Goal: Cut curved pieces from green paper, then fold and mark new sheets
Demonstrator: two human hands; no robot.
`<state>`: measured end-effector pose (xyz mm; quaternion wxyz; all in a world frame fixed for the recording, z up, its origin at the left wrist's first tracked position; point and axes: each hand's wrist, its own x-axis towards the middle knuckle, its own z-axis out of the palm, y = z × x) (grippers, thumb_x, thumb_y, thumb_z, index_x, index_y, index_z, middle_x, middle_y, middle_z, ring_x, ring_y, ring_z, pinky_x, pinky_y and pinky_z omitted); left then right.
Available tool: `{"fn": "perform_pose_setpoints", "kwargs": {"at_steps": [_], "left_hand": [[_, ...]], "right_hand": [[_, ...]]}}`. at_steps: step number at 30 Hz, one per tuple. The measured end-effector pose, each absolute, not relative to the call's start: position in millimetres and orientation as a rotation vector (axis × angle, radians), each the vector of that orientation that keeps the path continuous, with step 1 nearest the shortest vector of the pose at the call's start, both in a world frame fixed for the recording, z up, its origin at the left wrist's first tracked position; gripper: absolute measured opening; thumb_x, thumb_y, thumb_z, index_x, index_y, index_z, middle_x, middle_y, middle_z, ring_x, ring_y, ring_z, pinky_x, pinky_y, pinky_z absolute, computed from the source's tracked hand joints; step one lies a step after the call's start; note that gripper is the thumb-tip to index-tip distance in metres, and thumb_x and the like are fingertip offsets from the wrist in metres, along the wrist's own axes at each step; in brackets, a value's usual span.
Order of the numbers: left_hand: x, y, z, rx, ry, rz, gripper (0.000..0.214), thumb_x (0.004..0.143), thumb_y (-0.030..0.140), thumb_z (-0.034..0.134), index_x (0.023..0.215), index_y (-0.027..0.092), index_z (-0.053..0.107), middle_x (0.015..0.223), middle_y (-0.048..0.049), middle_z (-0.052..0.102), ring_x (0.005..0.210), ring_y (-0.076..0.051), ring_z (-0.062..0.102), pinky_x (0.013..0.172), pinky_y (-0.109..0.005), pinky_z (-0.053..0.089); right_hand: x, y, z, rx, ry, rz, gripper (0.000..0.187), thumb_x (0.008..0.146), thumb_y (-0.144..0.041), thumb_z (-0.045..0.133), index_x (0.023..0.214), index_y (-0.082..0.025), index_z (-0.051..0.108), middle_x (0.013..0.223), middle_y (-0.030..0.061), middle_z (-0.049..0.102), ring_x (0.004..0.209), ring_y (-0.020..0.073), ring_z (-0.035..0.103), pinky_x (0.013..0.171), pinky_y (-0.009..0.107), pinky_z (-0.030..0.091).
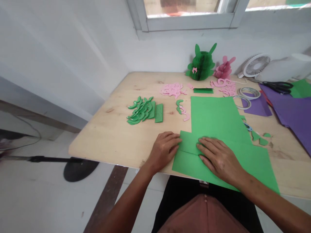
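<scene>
A small piece of green paper [189,142] lies over a larger green sheet [188,163] at the table's front edge. My left hand [165,149] is at the small piece's left edge, fingers curled together and thumb close to them, gripping that edge. Lying flat on the paper, my right hand [220,160] presses with its fingertips near the small piece's right side. Another stretch of green paper [213,113] reaches away from me beyond my right hand.
Left of the paper are green cut-outs [139,111] and a green rectangle [158,113]. Pink cut-outs [173,90], a green paper rabbit [201,66] and a pink one [224,68] stand behind. Tape rolls [252,93], black scissors [279,86], purple paper [291,110] and a fan [257,65] are right.
</scene>
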<state>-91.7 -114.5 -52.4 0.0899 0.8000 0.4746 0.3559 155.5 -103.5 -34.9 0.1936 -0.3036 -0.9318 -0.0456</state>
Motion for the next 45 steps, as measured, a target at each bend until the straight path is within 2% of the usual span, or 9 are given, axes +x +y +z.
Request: {"fn": "perform_pose_setpoints", "kwargs": {"at_steps": [17, 45], "left_hand": [[-91.7, -114.2, -51.4, 2.373, 1.404, 1.059, 0.02, 0.084, 0.014, 0.056, 0.099, 0.021, 0.067, 0.108, -0.005, 0.07, 0.105, -0.021, 0.058, 0.091, -0.043, 0.047], [-91.6, -114.1, -52.2, 2.377, 1.402, 1.045, 0.02, 0.084, 0.014, 0.056, 0.099, 0.021, 0.067, 0.108, -0.0043, 0.069, 0.105, -0.022, 0.058, 0.091, -0.043, 0.047]], "right_hand": [[158.1, -103.8, -36.1, -0.844, -2.588, -0.117, 0.033, 0.088, -0.026, 0.055, 0.117, -0.01, 0.062, 0.119, 0.0159, 0.064, 0.114, 0.0287, 0.056, 0.093, 0.046, 0.046], [156.3, -103.5, -35.2, -0.887, -2.585, -0.128, 0.03, 0.089, -0.024, 0.055, 0.114, -0.011, 0.064, 0.117, 0.0147, 0.065, 0.111, 0.0283, 0.057, 0.091, 0.045, 0.047]]}}
